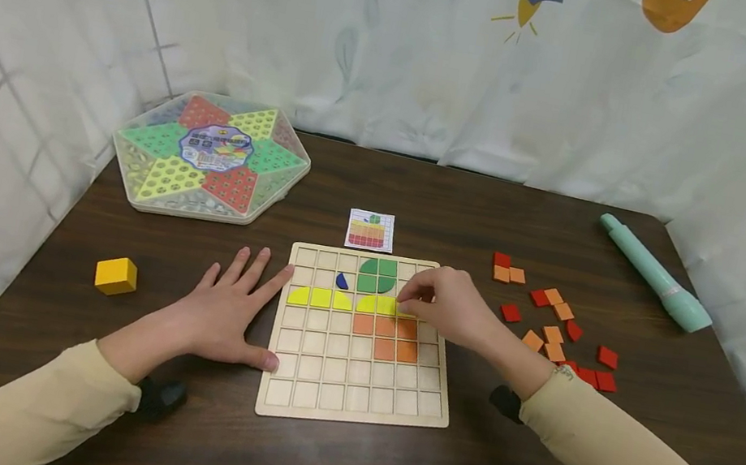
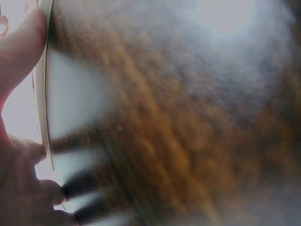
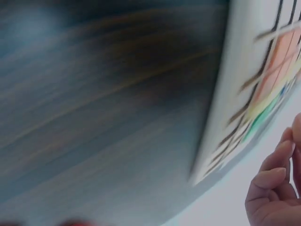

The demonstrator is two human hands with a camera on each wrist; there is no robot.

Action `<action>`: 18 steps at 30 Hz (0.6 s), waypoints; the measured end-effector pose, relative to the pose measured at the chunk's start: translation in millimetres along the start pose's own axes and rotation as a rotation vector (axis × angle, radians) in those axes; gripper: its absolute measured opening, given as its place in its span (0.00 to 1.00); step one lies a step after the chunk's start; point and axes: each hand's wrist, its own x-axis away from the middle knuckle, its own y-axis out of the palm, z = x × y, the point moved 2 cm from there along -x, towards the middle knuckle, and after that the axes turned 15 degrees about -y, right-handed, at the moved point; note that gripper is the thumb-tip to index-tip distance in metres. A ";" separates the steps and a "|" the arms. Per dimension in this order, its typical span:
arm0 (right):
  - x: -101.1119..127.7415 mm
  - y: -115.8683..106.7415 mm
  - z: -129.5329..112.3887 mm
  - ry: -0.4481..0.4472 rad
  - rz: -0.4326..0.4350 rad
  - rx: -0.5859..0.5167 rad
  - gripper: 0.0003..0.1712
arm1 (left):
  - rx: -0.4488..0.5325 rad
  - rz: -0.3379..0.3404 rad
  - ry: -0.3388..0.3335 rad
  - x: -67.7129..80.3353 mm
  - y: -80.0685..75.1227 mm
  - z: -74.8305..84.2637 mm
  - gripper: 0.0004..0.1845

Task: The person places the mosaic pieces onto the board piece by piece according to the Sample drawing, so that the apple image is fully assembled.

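A wooden grid board (image 1: 335, 370) lies flat on the table with coloured tiles in several squares. My left hand (image 1: 218, 318) is spread beside it, thumb and index fingertip at its left edge. Over the board's right side, my right hand (image 1: 446, 302) has its thumb and fingertips drawn together at the right end of the row of yellow tiles (image 1: 321, 298). I cannot tell whether it holds a tile; the fingers hide that spot. Green tiles (image 1: 377, 275) and a dark blue piece (image 1: 342, 282) sit above the yellow row, orange tiles (image 1: 385, 337) below it.
Loose orange tiles (image 1: 553, 351) and red tiles (image 1: 607, 356) lie scattered right of the board. Behind it is a small pattern card (image 1: 370, 230). A boxed star-shaped board game (image 1: 211, 156) and a yellow block (image 1: 116, 276) stand left; a mint-green cylinder (image 1: 655, 273) lies far right.
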 end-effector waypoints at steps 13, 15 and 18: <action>89.8 -73.1 87.8 0.182 0.111 0.054 0.10 | -0.002 0.025 0.018 -1.8 2.8 -2.2 0.70; 101.0 -75.6 94.2 0.198 0.090 0.090 0.10 | -0.004 0.028 0.020 -1.8 2.9 -2.5 0.70; 113.8 -75.3 100.6 0.201 0.048 0.145 0.10 | -0.005 0.027 0.019 -1.9 2.5 -2.4 0.70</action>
